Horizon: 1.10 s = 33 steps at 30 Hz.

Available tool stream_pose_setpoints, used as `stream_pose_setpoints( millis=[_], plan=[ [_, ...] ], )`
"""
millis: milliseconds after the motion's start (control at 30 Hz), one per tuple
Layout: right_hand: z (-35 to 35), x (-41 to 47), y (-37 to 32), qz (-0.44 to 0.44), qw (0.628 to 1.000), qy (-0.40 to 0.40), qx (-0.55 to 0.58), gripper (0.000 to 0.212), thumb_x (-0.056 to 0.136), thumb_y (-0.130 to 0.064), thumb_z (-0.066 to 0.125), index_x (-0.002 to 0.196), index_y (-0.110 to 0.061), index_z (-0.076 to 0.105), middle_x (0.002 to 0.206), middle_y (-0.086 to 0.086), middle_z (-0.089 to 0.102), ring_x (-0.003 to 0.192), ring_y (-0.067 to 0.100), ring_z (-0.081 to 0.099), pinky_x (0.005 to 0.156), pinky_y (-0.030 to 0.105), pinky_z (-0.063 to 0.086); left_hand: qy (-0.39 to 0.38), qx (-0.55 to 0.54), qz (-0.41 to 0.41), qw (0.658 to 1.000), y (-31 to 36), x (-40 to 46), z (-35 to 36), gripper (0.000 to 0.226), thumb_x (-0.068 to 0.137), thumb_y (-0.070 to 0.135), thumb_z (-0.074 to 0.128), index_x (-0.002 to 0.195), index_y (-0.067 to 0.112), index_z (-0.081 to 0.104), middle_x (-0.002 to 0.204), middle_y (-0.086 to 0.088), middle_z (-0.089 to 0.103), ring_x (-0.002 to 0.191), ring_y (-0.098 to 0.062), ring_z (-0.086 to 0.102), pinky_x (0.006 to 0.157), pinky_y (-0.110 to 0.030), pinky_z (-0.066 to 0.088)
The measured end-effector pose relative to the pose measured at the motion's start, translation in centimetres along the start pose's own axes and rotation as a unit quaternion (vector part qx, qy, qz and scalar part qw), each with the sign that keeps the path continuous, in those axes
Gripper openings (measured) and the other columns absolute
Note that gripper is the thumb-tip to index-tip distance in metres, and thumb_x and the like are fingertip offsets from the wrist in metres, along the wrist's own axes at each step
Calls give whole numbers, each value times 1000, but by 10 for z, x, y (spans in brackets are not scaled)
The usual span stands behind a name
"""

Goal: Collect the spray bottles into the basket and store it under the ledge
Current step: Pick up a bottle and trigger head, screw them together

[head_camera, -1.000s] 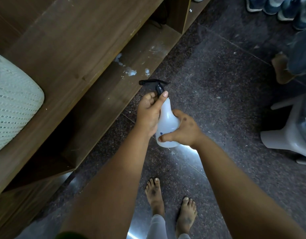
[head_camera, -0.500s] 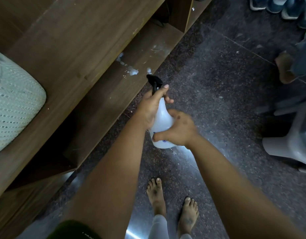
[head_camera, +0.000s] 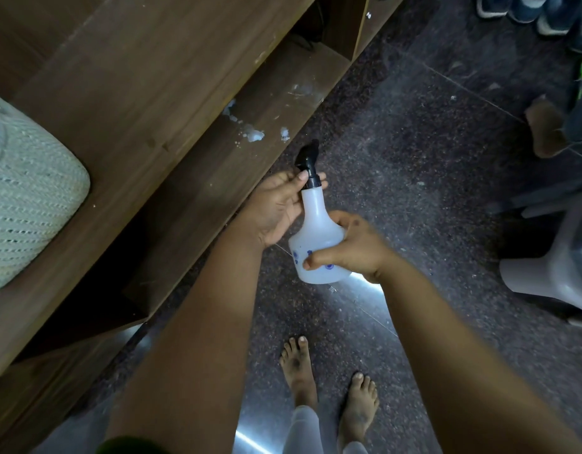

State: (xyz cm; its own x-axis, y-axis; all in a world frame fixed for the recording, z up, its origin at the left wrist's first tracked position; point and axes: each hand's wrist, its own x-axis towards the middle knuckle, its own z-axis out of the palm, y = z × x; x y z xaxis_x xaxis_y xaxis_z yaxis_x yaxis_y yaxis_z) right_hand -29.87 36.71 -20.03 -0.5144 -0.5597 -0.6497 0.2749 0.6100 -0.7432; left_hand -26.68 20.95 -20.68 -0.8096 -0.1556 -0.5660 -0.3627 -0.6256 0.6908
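I hold a white spray bottle [head_camera: 316, 231] with a black trigger head and small blue marks over the dark floor. My right hand [head_camera: 358, 247] grips its wide base. My left hand [head_camera: 276, 204] lies along the neck, thumb and fingers at the black collar, the palm partly opened. A pale woven basket [head_camera: 31, 198] sits on the wooden ledge [head_camera: 145, 77] at the left edge; its inside is hidden. Below the ledge runs a low wooden shelf [head_camera: 217, 178].
White smears mark the low shelf near the bottle's head. A grey plastic stool [head_camera: 551, 270] stands at the right. Another person's foot [head_camera: 545, 129] and several shoes [head_camera: 528, 11] are at the top right. My bare feet [head_camera: 329, 388] stand on the speckled floor.
The spray head has turned from sideways to pointing away from me. My left hand has loosened from a full grip on the neck to a partly opened hold at the collar.
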Motion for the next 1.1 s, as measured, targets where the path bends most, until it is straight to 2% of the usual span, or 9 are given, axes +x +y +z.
stream_pose_setpoints(
  millis=[67,167,267,500,633,767,867,967,1100],
  plan=[
    [10,5,3,21,991,84,-101,52,48,-29,86,95,-26,63,89,-2,67,82,19,65,67,33,55,37,22,-24,999,-2,-2,7,14,97,4,40,103,2,53,122,-20,63,110,-25,61,100,-36,46],
    [25,13,4,20,954,152,-257,72,42,-51,76,106,-25,56,95,-2,62,91,21,58,73,32,51,84,69,-28,994,-2,-4,27,9,77,13,58,86,13,58,93,-7,66,93,-18,62,89,-34,43],
    [25,7,-5,2,978,128,-165,60,49,-36,82,103,-25,60,92,-3,62,86,16,60,71,30,52,105,125,8,987,-3,6,27,27,72,6,74,70,19,51,62,3,53,60,-11,57,76,-31,45],
    [11,-7,5,-56,979,-148,130,64,44,-9,85,105,-14,67,102,12,72,98,29,69,87,44,57,-241,-45,-87,966,17,1,6,36,69,26,83,53,20,50,43,9,47,43,-6,47,93,-34,54],
    [13,2,7,-14,993,-56,106,65,43,-16,86,105,-17,64,100,8,72,94,26,69,86,47,57,32,76,-33,996,10,5,11,20,82,33,71,79,15,62,78,0,66,77,-17,64,88,-37,53],
    [24,13,6,43,975,136,-170,67,49,-38,82,111,-26,57,105,2,63,92,22,59,77,35,52,216,182,-9,959,-2,1,38,28,91,26,64,98,-1,65,101,-23,68,97,-35,65,81,-37,48],
    [33,13,-2,42,943,201,-263,64,62,-45,71,120,-26,49,122,10,48,111,33,46,94,44,43,214,103,-38,971,-5,-4,59,30,87,21,70,108,6,57,103,-6,61,93,-20,60,80,-26,47],
    [33,6,-7,7,972,137,-189,67,54,-41,80,113,-26,54,112,4,59,105,26,57,84,36,50,202,86,-57,974,1,4,46,55,69,35,85,111,7,62,91,2,60,81,-13,62,85,-35,54],
    [23,-6,-8,-9,998,42,-54,60,44,-30,86,99,-31,61,97,-4,68,91,17,66,79,41,57,94,148,-56,983,12,4,29,43,64,33,86,46,19,49,50,1,33,46,-15,35,83,-32,49]
  ],
)
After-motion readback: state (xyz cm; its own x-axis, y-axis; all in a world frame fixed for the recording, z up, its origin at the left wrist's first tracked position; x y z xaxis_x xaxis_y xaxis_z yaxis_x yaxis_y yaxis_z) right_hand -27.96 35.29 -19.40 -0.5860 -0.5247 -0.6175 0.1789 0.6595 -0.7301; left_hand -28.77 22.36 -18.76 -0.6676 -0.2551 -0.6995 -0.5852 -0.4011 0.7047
